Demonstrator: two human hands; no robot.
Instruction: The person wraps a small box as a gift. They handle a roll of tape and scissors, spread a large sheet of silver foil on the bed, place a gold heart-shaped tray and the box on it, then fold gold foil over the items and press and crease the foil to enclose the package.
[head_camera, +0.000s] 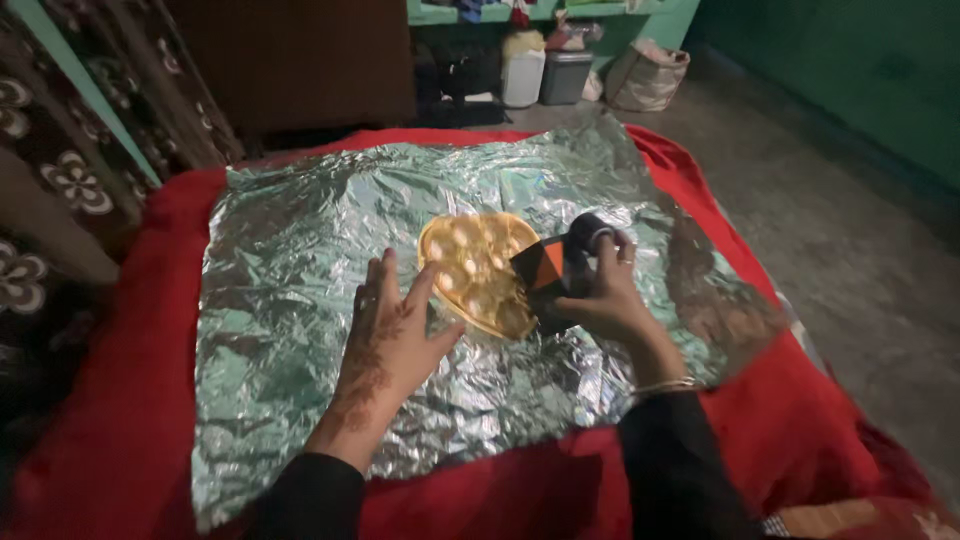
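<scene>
A large sheet of silver foil (300, 250) lies spread over a red cloth (140, 330). On its middle rests a gold heart-shaped box (470, 265) with several round gold-wrapped sweets inside. My left hand (390, 335), marked with henna, lies flat on the foil with fingers apart, its fingertips close to the box's left edge. My right hand (610, 295) grips a dark cylindrical object with a black and orange wrapper (560, 265) over the box's right side.
The red cloth covers a low surface, with grey floor (850, 230) to the right. At the back stand a white jug (522, 65), a grey bin (565, 75) and a sack (645, 75). A patterned brown fabric (60, 150) hangs at the left.
</scene>
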